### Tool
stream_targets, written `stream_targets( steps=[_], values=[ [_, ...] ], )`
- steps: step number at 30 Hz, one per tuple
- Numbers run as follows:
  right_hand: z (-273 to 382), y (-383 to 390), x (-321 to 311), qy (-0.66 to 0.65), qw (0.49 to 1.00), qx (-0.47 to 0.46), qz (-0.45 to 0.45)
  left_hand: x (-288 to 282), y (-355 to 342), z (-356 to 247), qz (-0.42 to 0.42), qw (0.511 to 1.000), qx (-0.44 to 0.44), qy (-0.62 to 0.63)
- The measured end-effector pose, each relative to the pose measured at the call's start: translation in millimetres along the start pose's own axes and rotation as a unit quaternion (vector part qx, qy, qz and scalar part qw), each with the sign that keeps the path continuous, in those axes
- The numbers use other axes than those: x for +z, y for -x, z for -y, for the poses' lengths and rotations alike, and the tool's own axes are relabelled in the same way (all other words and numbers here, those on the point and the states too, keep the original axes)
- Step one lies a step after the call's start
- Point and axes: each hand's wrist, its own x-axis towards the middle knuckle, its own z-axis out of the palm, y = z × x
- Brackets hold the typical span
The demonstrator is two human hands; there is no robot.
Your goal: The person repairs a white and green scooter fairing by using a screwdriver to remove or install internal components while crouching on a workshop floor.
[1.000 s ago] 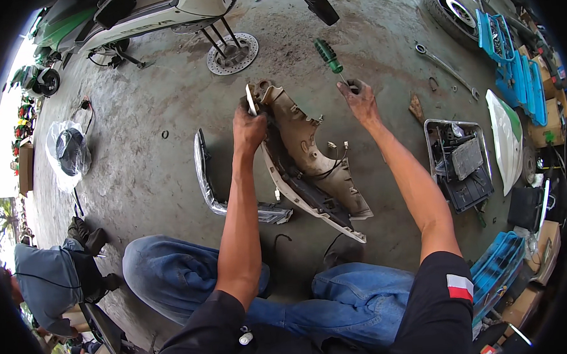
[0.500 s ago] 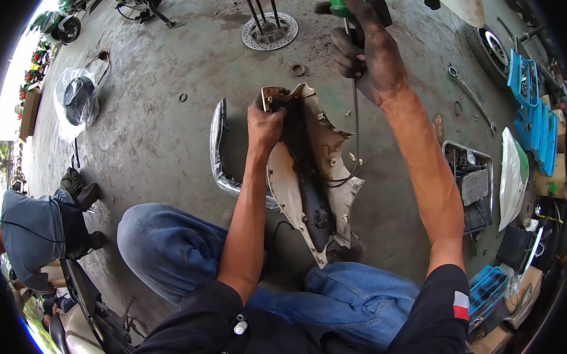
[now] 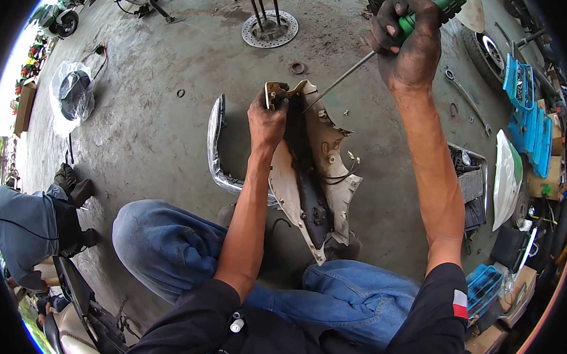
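At the far left, a co-worker (image 3: 26, 229) in a grey-blue top bends low, near a dark part (image 3: 74, 101) wrapped in clear plastic on the concrete floor. Further right, a small dark ring (image 3: 180, 93) lies flat. Next comes a bent strip (image 3: 216, 132) in shiny clear wrap, angled like an L; the person's left forearm passes over its lower stretch.

The left hand (image 3: 268, 117) is closed around the upper left end of a pale, curved body panel (image 3: 337, 140), fingers curled over its edge. The panel stands out in the middle, in front of the person's jeans, its dark hollow inner side facing up and its narrow end pointing toward the person, beside a shoe (image 3: 351, 245). Thin wires (image 3: 339, 178) with small connectors hang at its right side. Beyond it lie a rusty ring (image 3: 298, 67) and a perforated metal disc (image 3: 252, 34).

The right hand (image 3: 411, 38), raised, is wrapped around the green handle of a long screwdriver (image 3: 355, 69). The shaft slopes down leftward to the panel's upper part; whether the tip touches cannot be told. Farther right are a long wrench (image 3: 470, 103), a metal-rimmed tray (image 3: 485, 174) of parts and a white-and-green panel (image 3: 505, 183).
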Motion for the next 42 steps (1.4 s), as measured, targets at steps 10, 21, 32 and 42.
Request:
stream_targets(
  steps=[10,21,32,42],
  values=[
    [-2.5,1.4,-1.5,0.034,0.994,-0.090,-0.045,1.8,5.1,-11.4,0.007,1.000,-0.010,-0.018],
    [-5.8,0.2,-6.8,0.045,0.990,-0.127,-0.047,2.4,6.1,-13.3,0.006,1.000,-0.009,-0.025],
    [-7.5,-0.6,-5.4,0.027,0.992,-0.109,-0.048,2.0,5.2,-10.1,0.008,1.000,0.004,-0.015],
    [-9.5,-2.5,-9.2,0.037,0.991,-0.118,-0.043,0.7,5.9,-15.6,0.009,1.000,-0.030,0.001]
  ],
)
